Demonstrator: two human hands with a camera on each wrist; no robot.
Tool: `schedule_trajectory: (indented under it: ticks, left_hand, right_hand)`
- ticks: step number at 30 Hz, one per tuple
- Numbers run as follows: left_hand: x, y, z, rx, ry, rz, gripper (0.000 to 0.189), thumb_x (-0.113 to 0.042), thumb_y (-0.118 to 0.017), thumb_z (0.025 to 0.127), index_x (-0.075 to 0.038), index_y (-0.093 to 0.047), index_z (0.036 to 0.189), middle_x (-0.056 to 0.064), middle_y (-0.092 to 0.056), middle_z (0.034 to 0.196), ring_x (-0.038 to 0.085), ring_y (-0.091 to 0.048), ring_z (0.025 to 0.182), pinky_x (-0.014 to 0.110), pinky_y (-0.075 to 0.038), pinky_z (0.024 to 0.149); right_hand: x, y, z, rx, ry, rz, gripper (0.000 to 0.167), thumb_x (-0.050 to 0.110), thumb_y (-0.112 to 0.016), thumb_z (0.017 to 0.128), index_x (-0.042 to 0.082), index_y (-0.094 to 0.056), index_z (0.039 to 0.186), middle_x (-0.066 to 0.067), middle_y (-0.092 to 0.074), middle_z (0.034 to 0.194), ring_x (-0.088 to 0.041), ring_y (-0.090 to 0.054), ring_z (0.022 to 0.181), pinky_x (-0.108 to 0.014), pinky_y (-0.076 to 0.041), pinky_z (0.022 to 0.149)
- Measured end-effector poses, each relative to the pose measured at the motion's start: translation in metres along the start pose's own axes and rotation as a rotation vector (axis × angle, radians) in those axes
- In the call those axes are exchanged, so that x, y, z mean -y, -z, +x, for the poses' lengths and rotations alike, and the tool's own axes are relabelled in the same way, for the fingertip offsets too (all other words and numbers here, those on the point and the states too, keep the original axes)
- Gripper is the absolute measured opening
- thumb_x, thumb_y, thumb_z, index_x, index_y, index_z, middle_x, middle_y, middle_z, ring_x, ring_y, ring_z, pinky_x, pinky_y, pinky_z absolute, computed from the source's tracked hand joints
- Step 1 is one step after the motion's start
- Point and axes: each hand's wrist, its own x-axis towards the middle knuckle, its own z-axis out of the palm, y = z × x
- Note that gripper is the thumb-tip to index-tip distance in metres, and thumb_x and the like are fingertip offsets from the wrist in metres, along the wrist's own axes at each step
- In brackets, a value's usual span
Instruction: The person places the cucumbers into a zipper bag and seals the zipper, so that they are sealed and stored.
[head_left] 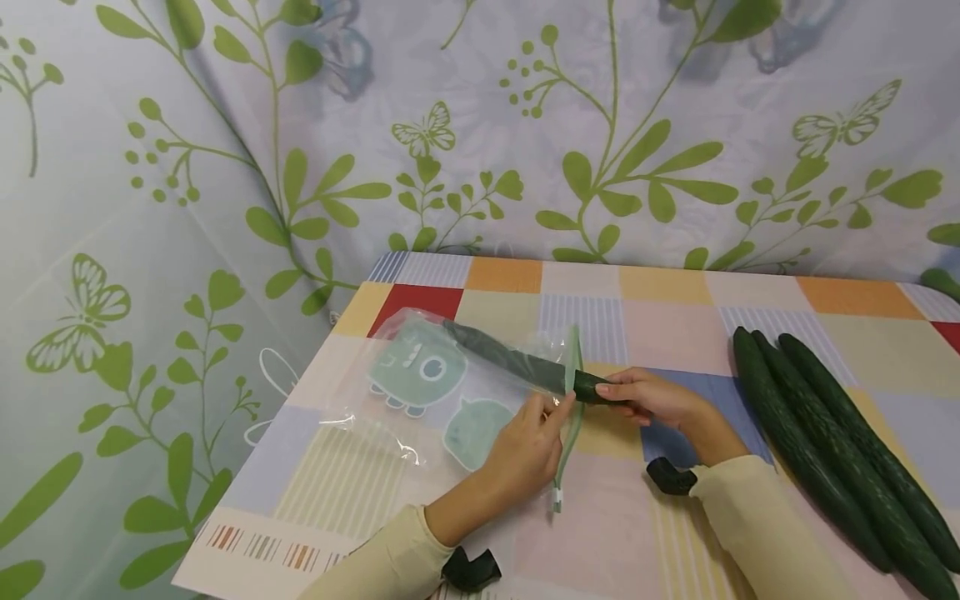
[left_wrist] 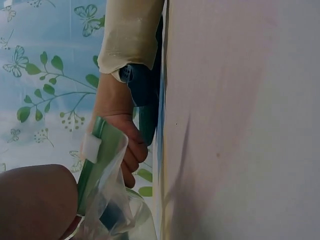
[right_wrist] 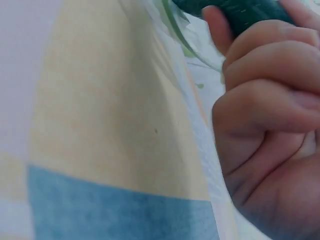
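A clear zip bag (head_left: pixel 412 367) with pale green cartoon prints lies flat on the table, its green zip edge (head_left: pixel 572 442) facing right. One dark green cucumber (head_left: pixel 589 387) is mostly inside the bag; its right end sticks out of the mouth. My right hand (head_left: pixel 660 398) grips that end between thumb and fingers, and the right wrist view shows the cucumber (right_wrist: pixel 255 12) above the curled fingers. At the bag's mouth, my left hand (head_left: pixel 528 440) pinches the edge just below the cucumber. A white slider (left_wrist: pixel 91 147) sits on the zip in the left wrist view.
Three more cucumbers (head_left: pixel 832 450) lie side by side at the table's right. A patchwork cloth (head_left: pixel 600 533) covers the table. Behind and to the left hangs a leaf-patterned curtain (head_left: pixel 465 75). Black wrist devices (head_left: pixel 471 572) show at both cuffs.
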Motion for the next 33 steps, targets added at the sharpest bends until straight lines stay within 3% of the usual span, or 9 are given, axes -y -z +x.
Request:
schedule_trajectory:
  ticks: [4, 7, 14, 19, 23, 28, 33]
  left_hand:
    - [-0.002, 0.001, 0.002, -0.005, 0.002, 0.014, 0.051, -0.001, -0.056, 0.075, -0.004, -0.053, 0.126, 0.007, -0.048, 0.094, 0.013, -0.050, 0.077, 0.020, -0.044, 0.064]
    - [-0.002, 0.001, 0.003, -0.019, -0.003, 0.016, 0.052, 0.001, -0.054, 0.074, -0.005, -0.053, 0.126, 0.007, -0.048, 0.093, 0.013, -0.050, 0.077, 0.020, -0.044, 0.065]
    - [-0.003, 0.003, 0.004, -0.033, 0.002, 0.006, 0.054, 0.003, -0.053, 0.073, -0.006, -0.053, 0.125, 0.006, -0.048, 0.090, 0.013, -0.049, 0.076, 0.020, -0.043, 0.063]
    - [-0.002, 0.004, 0.004, -0.017, -0.016, 0.012, 0.055, 0.003, -0.055, 0.072, -0.006, -0.052, 0.126, 0.005, -0.047, 0.089, 0.012, -0.048, 0.076, 0.018, -0.043, 0.065]
    - [-0.003, 0.005, 0.003, 0.026, -0.044, 0.003, 0.056, 0.003, -0.057, 0.073, -0.007, -0.052, 0.128, 0.004, -0.046, 0.090, 0.011, -0.047, 0.077, 0.017, -0.042, 0.064]
    - [-0.003, 0.007, 0.004, 0.067, -0.086, -0.025, 0.059, 0.004, -0.060, 0.072, -0.007, -0.050, 0.129, 0.004, -0.046, 0.091, 0.011, -0.046, 0.080, 0.017, -0.040, 0.066]
    - [-0.003, 0.007, 0.005, 0.073, -0.127, -0.010, 0.058, 0.004, -0.061, 0.070, -0.006, -0.052, 0.127, 0.005, -0.046, 0.091, 0.011, -0.046, 0.080, 0.016, -0.039, 0.067]
  right_hand:
    - [-0.001, 0.002, -0.002, 0.101, 0.136, 0.132, 0.031, 0.014, -0.037, 0.097, 0.010, -0.068, 0.099, 0.009, -0.041, 0.059, -0.006, -0.025, 0.043, -0.029, -0.015, 0.037]
    - [-0.001, 0.006, -0.006, 0.151, 0.222, 0.204, 0.035, 0.009, -0.033, 0.097, 0.007, -0.067, 0.101, 0.007, -0.039, 0.058, -0.014, -0.018, 0.042, -0.034, -0.010, 0.037]
    - [-0.003, 0.017, -0.015, 0.167, 0.290, 0.208, 0.034, 0.003, -0.032, 0.096, 0.009, -0.066, 0.098, -0.002, -0.034, 0.058, -0.022, -0.016, 0.043, -0.036, -0.008, 0.037]
    - [-0.005, 0.015, -0.012, 0.116, 0.297, 0.140, 0.033, 0.003, -0.032, 0.096, 0.011, -0.063, 0.087, 0.004, -0.043, 0.061, -0.020, -0.021, 0.043, -0.038, -0.011, 0.039]
    - [-0.005, 0.008, -0.006, 0.044, 0.321, 0.070, 0.029, 0.001, -0.033, 0.095, 0.006, -0.056, 0.077, 0.006, -0.046, 0.060, -0.014, -0.032, 0.042, -0.037, -0.020, 0.039]
    - [0.002, -0.004, 0.001, -0.111, 0.345, -0.050, 0.024, 0.002, -0.039, 0.094, -0.001, -0.050, 0.072, 0.006, -0.049, 0.057, -0.010, -0.044, 0.046, -0.038, -0.029, 0.041]
    - [0.009, -0.016, 0.006, -0.275, 0.332, -0.121, 0.025, 0.007, -0.045, 0.093, 0.000, -0.049, 0.070, 0.007, -0.050, 0.056, -0.010, -0.047, 0.045, -0.036, -0.032, 0.041]
